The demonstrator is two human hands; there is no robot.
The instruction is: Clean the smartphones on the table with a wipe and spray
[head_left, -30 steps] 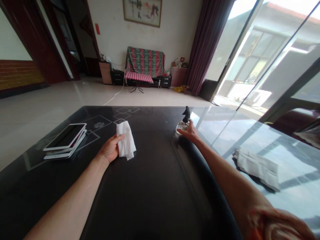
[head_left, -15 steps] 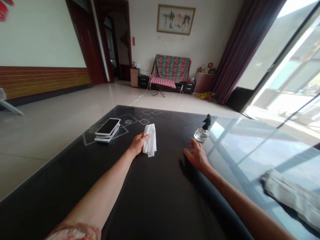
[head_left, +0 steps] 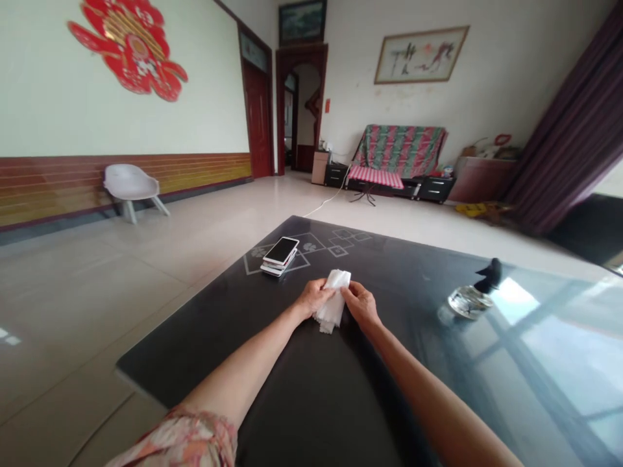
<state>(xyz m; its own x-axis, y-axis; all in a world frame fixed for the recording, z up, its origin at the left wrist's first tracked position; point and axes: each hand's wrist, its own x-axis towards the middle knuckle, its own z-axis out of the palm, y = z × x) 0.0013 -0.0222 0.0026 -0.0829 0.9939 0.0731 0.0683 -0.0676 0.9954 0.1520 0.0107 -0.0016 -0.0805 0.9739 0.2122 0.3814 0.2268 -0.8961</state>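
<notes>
A white tissue is held just above the black glass table, near its far middle. My left hand grips its left side with closed fingers. My right hand pinches its right edge. Both forearms reach forward over the dark tabletop. A small clear spray bottle with a black top stands to the right, apart from both hands. A stack of phones lies beyond my left hand near the table's far left corner.
The table's left edge drops to a pale tiled floor. A white plastic chair stands by the left wall. A covered sofa and low cabinets line the far wall. A dark curtain hangs at the right.
My right hand left the spray bottle and came across to the tissue, which both hands now hold. The view has swung to the left.
</notes>
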